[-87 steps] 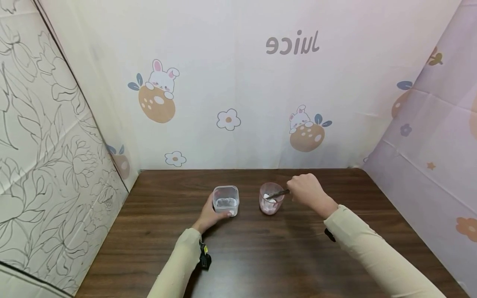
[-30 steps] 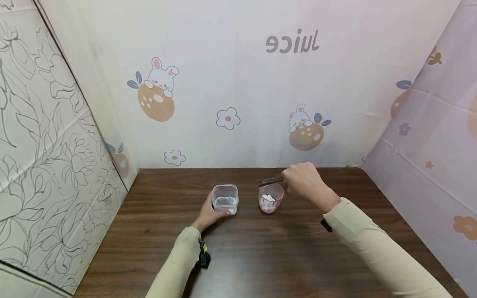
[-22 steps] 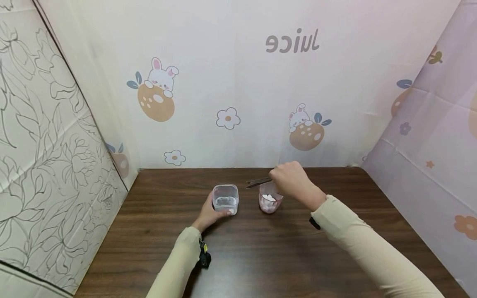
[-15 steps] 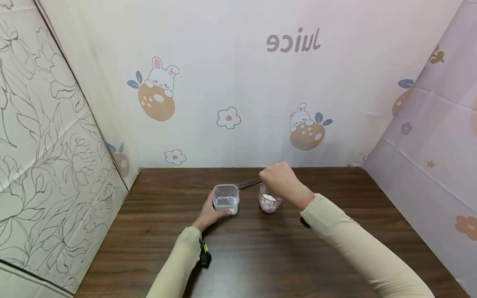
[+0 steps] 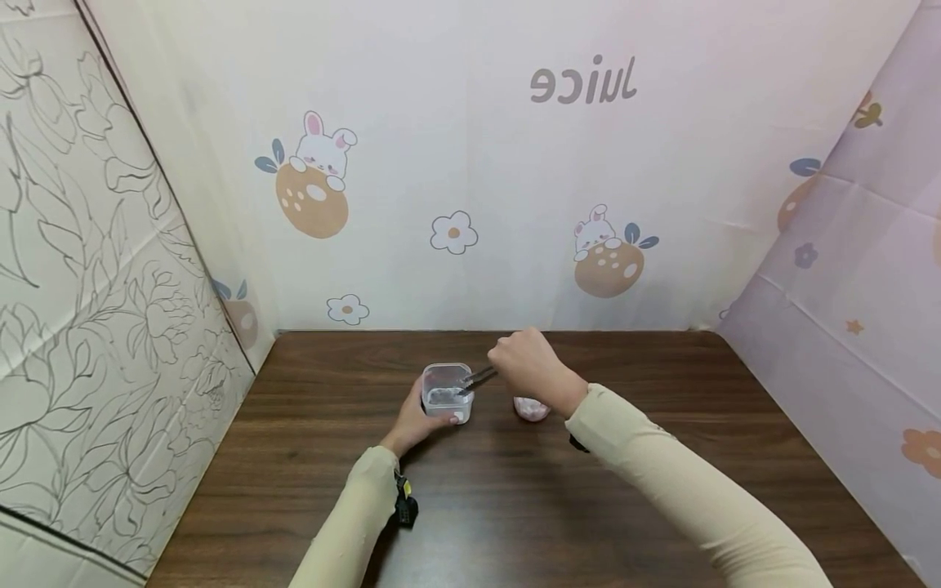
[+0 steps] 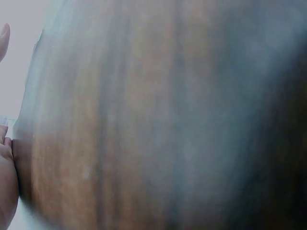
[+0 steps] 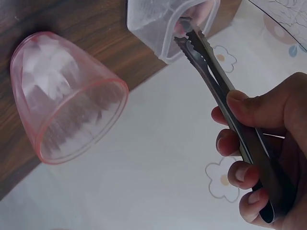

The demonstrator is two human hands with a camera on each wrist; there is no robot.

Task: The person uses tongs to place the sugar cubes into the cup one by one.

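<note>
My left hand (image 5: 416, 420) grips a clear square plastic container (image 5: 447, 402) on the table, fingers around its left side and thumb at the front. A small white piece (image 5: 459, 417) shows low in that container. In my right hand (image 5: 531, 367) I hold dark metal tongs (image 7: 218, 84), their serrated tips at the container's mouth. The tips stand slightly apart; no piece is plainly visible between them. Below my right hand is a pink-tinted clear cup (image 7: 72, 98) with several white lumps (image 7: 48, 72) inside, partly hidden by the hand in the head view.
Everything stands on a dark wood-grain table (image 5: 470, 506). A printed cloth wall (image 5: 456, 163) rises directly behind its far edge, with more cloth at both sides. The left wrist view mostly shows blurred tabletop (image 6: 134, 115).
My right hand lifted the tongs out of the pink cup, carried them left and lowered the tips to the square container. My left hand and both vessels stayed in place.
</note>
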